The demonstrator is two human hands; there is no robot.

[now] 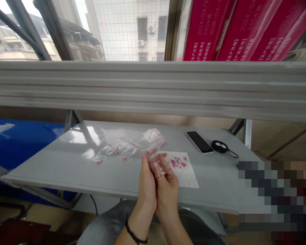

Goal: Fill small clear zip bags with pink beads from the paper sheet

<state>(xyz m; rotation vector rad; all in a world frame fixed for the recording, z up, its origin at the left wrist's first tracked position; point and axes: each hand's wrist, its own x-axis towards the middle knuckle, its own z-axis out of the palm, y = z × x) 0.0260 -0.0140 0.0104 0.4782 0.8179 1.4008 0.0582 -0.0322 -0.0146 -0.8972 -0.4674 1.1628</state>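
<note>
Between my two hands is a clear zip-lock bag (158, 169) with a red seal line, held over the front of the white table (97, 177). My left hand (147, 183) presses against its left side, thumb up, a dark band on the wrist. My right hand (167, 187) has its fingers curled round the bag from the right. Just right of my hands, small pink-red pieces (178, 162) lie scattered on a sheet of white paper (190, 178). To the left, several small zip-lock bags (129, 151) hold a few pink-red pieces each. Behind my hands sits a pile of flat clear bags (153, 136).
At the back right lie a phone (199, 142) and a round black case with a loop (219, 146). A grey metal shelf beam (153, 90) crosses above the table, with large red packages (234, 34) on it. A blue surface (28, 143) stands at the left.
</note>
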